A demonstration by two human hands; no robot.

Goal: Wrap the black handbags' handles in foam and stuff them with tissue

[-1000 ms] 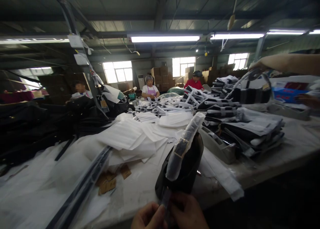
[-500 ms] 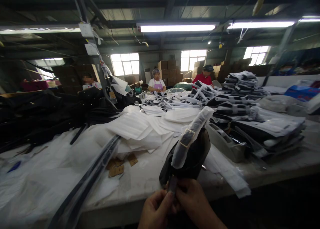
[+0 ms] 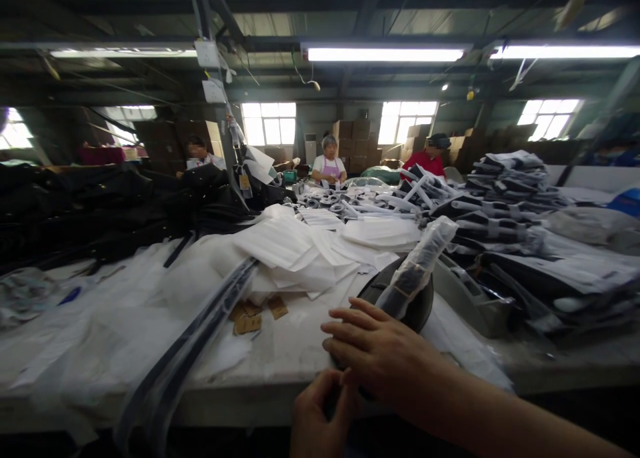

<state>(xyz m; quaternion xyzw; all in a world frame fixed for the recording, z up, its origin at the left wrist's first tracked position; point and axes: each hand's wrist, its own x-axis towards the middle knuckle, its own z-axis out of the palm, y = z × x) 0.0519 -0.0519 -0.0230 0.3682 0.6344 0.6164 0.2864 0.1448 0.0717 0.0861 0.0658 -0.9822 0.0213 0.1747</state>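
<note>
A black bag [image 3: 376, 286] sits at the table's front edge, partly covered by my hands. Its strap [image 3: 413, 271], wrapped in clear film with a buckle showing through, sticks up from the bag toward the upper right. My right hand [image 3: 383, 351] lies across the near side of the bag with its fingers stretched out. Below it, my left hand [image 3: 323, 408] is closed in a pinch close to the bag's near edge. Whatever sits between its fingertips is hidden.
Film-wrapped dark straps [image 3: 200, 331] hang over the front edge at left. White foam sheets [image 3: 285, 251], brown tags [image 3: 247, 321] and a grey tape dispenser [image 3: 467, 298] lie around the bag. Wrapped goods [image 3: 510, 178] are piled at right. Co-workers [image 3: 329, 165] sit across the table.
My right hand has left its pinch on the dark strap end and spread flat over the bag. The bag has tipped lower. The view has turned slightly left.
</note>
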